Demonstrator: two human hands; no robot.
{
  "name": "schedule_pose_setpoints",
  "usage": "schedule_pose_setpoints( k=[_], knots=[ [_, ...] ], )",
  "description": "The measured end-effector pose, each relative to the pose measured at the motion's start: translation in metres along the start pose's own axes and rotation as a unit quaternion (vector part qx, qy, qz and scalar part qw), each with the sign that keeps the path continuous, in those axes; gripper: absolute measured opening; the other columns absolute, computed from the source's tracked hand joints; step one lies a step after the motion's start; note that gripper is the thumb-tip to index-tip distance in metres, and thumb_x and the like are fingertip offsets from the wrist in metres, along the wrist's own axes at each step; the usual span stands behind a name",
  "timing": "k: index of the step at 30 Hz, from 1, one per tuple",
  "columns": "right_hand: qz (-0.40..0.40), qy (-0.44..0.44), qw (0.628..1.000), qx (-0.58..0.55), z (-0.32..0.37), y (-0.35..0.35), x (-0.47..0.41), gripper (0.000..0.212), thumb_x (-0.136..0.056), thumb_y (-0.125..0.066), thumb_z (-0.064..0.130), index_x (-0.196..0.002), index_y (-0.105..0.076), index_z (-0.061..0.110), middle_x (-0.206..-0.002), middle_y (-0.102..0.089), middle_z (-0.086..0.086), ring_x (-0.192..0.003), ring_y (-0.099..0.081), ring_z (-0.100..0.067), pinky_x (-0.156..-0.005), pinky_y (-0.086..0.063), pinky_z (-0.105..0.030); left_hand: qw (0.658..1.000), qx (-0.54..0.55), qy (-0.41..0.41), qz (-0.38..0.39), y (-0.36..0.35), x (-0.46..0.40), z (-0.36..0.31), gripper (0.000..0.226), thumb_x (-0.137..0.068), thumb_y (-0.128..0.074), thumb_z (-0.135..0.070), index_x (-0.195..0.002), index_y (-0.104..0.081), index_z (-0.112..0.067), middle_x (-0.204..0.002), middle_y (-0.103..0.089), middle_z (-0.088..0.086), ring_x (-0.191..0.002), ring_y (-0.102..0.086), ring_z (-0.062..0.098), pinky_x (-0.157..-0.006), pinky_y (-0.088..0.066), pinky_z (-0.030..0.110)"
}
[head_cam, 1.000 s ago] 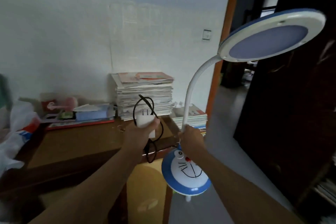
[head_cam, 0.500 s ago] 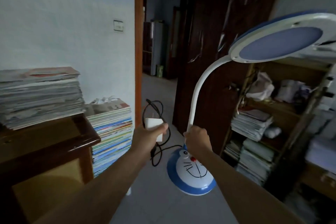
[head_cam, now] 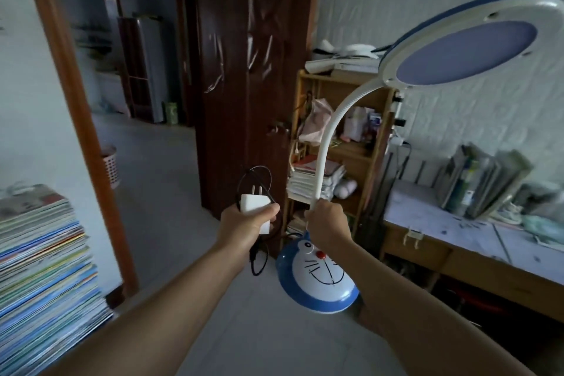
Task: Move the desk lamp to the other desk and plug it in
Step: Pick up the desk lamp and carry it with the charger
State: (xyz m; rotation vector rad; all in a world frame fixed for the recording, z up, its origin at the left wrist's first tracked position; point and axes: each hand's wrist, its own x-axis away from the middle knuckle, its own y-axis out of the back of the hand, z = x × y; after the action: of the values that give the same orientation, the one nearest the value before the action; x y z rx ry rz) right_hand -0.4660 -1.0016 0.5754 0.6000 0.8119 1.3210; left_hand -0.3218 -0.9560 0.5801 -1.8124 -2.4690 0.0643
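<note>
1. One desk lamp [head_cam: 317,276] is in the air, off any surface, carried in front of the person above the pale floor [head_cam: 171,192]. It has one round blue-and-white base with a cartoon cat face, one white bendy neck [head_cam: 328,137] and one ring-shaped head [head_cam: 467,49] at upper right.
2. The right hand [head_cam: 328,224] is closed in a fist round the bottom of the neck, just above the base.
3. The left hand [head_cam: 244,227] has its fingers curled tight round one white plug adapter [head_cam: 254,207], two prongs pointing up; one black cord [head_cam: 259,189] loops above and hangs below the fist.
4. One wooden desk [head_cam: 442,241] stands at right against the white wall, its top covered with a pale sheet; a row of leaning books [head_cam: 482,183] sits on it, how many is too blurred to count.
5. One open wooden shelf unit [head_cam: 375,143], crowded with papers and bags, stands between the desk and one dark wooden wardrobe [head_cam: 250,70].
6. One stack of magazines [head_cam: 39,278] fills the lower left, beside one brown door frame [head_cam: 79,119] that opens on another room.
7. One small white charger [head_cam: 396,140] seems plugged in on the wall beside the shelf.
</note>
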Motion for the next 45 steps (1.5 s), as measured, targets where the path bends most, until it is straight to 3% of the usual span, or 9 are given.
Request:
schedule_pose_setpoints(
  k=[8,11,17,23,27,33,39,42,45],
  knots=[
    [-0.049,-0.061,0.996,0.046,-0.071,0.04,-0.06,0.025,-0.092,-0.042,0.011,-0.102,-0.061,-0.002,-0.104,-0.065,-0.023,-0.095,-0.063,-0.037,-0.066,-0.044,-0.033,0.997,-0.005,0.019,0.081,-0.102,-0.068,0.009,0.03,-0.069,-0.081,-0.024,-0.092,-0.071,-0.006,-0.075,-0.069,0.004,-0.068,-0.064,0.017,-0.064,-0.049,0.027],
    [-0.072,-0.101,0.991,0.053,-0.094,0.057,-0.084,0.026,-0.093,-0.042,0.013,-0.102,-0.061,-0.002,-0.105,-0.065,-0.023,-0.097,-0.062,-0.037,-0.07,-0.044,-0.034,0.994,-0.01,0.03,0.106,-0.142,-0.1,0.009,0.05,-0.066,-0.082,-0.031,-0.103,-0.069,-0.001,-0.091,-0.07,0.012,-0.082,-0.065,0.025,-0.073,-0.047,0.03],
    [-0.128,-0.167,0.976,0.057,-0.143,0.09,-0.123,0.026,-0.092,-0.044,0.017,-0.102,-0.06,-0.002,-0.104,-0.064,-0.024,-0.095,-0.063,-0.039,-0.074,-0.05,-0.041,0.983,-0.036,0.043,0.174,-0.221,-0.135,0.012,0.06,-0.063,-0.082,-0.041,-0.108,-0.065,-0.004,-0.108,-0.069,0.012,-0.089,-0.064,0.025,-0.065,-0.044,0.026],
    [-0.147,-0.215,0.964,0.054,-0.211,0.117,-0.164,0.024,-0.092,-0.044,0.017,-0.102,-0.06,0.001,-0.103,-0.065,-0.021,-0.093,-0.063,-0.035,-0.068,-0.047,-0.035,0.975,-0.029,0.046,0.218,-0.3,-0.157,0.022,0.056,-0.069,-0.081,-0.029,-0.115,-0.063,-0.004,-0.109,-0.068,0.011,-0.08,-0.062,0.018,-0.059,-0.046,0.02],
    [-0.148,-0.219,0.962,0.068,-0.262,0.137,-0.203,0.024,-0.092,-0.044,0.017,-0.099,-0.06,0.002,-0.102,-0.065,-0.02,-0.094,-0.062,-0.035,-0.065,-0.04,-0.03,0.975,-0.032,0.054,0.214,-0.362,-0.176,0.03,0.04,-0.068,-0.081,-0.026,-0.097,-0.069,-0.002,-0.07,-0.066,0.0,-0.058,-0.06,0.009,-0.032,-0.04,0.009],
    [-0.131,-0.204,0.967,0.083,-0.329,0.172,-0.28,0.023,-0.093,-0.042,0.015,-0.103,-0.058,0.001,-0.105,-0.063,-0.022,-0.096,-0.061,-0.037,-0.065,-0.038,-0.03,0.978,-0.049,0.042,0.198,-0.458,-0.215,0.038,0.026,-0.067,-0.082,-0.031,-0.079,-0.066,-0.014,-0.074,-0.067,0.001,-0.065,-0.062,0.012,-0.053,-0.045,0.022],
    [-0.111,-0.201,0.97,0.074,-0.38,0.191,-0.354,0.022,-0.093,-0.042,0.015,-0.102,-0.057,0.003,-0.102,-0.064,-0.021,-0.092,-0.062,-0.036,-0.065,-0.045,-0.034,0.983,-0.066,0.046,0.165,-0.526,-0.26,0.046,0.029,-0.068,-0.08,-0.033,-0.066,-0.054,-0.021,-0.064,-0.058,-0.007,-0.057,-0.053,0.003,-0.035,-0.04,0.01],
    [-0.103,-0.206,0.97,0.079,-0.401,0.186,-0.389,0.023,-0.093,-0.041,0.014,-0.103,-0.057,0.001,-0.104,-0.063,-0.022,-0.095,-0.061,-0.037,-0.072,-0.047,-0.038,0.982,-0.064,0.066,0.165,-0.551,-0.288,0.057,0.026,-0.069,-0.08,-0.031,-0.076,-0.059,-0.018,-0.073,-0.064,-0.002,-0.064,-0.057,0.006,-0.049,-0.042,0.018],
    [-0.089,-0.21,0.97,0.084,-0.42,0.175,-0.428,0.024,-0.094,-0.041,0.013,-0.105,-0.057,0.0,-0.107,-0.063,-0.023,-0.1,-0.06,-0.038,-0.08,-0.049,-0.041,0.982,-0.08,0.068,0.159,-0.574,-0.321,0.065,0.037,-0.071,-0.079,-0.03,-0.062,-0.043,-0.026,-0.064,-0.051,-0.01,-0.058,-0.046,-0.001,-0.044,-0.035,0.013]
  ],
)
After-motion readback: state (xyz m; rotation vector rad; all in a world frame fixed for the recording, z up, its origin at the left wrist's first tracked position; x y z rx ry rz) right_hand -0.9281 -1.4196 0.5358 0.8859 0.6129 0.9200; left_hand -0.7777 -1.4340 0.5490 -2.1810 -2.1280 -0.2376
